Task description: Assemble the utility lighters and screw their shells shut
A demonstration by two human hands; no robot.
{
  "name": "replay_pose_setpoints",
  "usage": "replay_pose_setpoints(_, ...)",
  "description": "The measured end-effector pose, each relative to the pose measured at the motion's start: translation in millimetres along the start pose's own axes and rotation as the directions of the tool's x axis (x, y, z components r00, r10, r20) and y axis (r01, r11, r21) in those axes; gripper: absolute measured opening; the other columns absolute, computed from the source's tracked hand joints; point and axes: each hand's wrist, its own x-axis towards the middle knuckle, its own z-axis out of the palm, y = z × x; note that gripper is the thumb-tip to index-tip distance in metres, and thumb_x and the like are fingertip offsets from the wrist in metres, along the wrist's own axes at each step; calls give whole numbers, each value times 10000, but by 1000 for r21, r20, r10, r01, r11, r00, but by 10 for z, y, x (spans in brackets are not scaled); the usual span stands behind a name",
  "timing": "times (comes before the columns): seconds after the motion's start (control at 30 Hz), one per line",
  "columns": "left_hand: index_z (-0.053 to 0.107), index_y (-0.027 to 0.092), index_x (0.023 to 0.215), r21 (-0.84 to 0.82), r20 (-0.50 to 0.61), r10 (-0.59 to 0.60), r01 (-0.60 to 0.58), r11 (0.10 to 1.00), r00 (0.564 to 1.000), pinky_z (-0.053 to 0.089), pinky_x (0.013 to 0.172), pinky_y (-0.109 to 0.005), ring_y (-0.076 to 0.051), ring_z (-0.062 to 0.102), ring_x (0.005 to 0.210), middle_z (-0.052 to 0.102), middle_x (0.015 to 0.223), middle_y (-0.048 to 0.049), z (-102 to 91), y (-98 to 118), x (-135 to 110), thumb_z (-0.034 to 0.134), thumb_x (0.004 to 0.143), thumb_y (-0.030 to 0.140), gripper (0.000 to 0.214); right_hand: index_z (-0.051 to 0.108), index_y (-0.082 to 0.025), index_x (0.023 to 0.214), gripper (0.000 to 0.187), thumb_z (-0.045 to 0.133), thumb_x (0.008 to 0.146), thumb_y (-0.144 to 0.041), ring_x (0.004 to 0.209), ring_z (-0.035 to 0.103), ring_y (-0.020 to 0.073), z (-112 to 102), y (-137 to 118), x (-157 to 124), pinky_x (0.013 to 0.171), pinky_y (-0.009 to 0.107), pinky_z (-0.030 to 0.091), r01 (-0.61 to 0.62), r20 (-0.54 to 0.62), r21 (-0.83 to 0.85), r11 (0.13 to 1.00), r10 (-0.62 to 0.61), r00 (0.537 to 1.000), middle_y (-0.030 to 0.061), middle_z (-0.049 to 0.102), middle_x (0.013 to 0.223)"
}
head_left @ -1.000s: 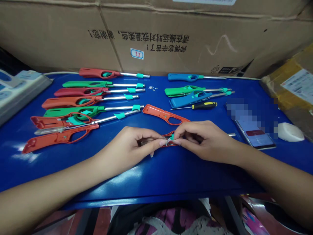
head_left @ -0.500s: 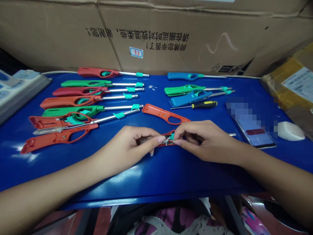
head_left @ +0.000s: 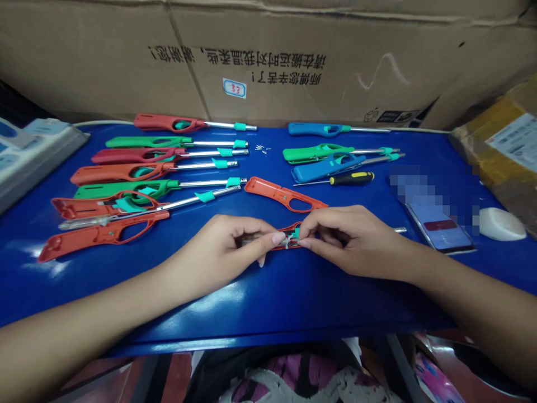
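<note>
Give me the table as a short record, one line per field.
left hand: thumb and fingers on an opened lighter
right hand: thumb and finger at that lighter's green part
metal tube: end shows past the right hand
loose orange shell: just beyond the hands
screwdriver: black and yellow, beside a blue lighter
small white pieces: beyond the loose orange shell
phone: right side, near a white rounded object

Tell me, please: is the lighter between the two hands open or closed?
Open: inner parts show in its orange shell, between left hand and right hand.
</note>
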Motion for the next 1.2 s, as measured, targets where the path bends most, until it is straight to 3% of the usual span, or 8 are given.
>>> replay_pose_setpoints(0.27,751,179,887,2,0,4,-4,1000,1000,374,547,-209,-108,517,620,644,691,10,10,0,16,576,965,476,354,679,-202,927,63,629,950,-231,503,390,63,-4,13,-5,511,216,314,8,11,-13,1000,-7,1000,-76,501,599)
replay_pose_setpoints(0.67,787,195,965,-9,-15,2,-2,1000,1000,378,523,-189,-102,514,595,652,667,15,15,8,16,611,949,458,317,686,-204,929,65,631,948,-231,509,395,61,-8,7,-6,514,222,309,7,12,4,1000,-7,1000,-72,531,620)
replay_pose_setpoints(1.2,778,181,884,-9,-24,12,-12,1000,1000,338,489,-192,-99,469,553,618,632,15,49,29,15,580,959,452,344,707,-186,911,73,638,937,-182,502,450,49,47,25,-11,495,202,347,88,-66,42,995,-85,994,-34,685,706)
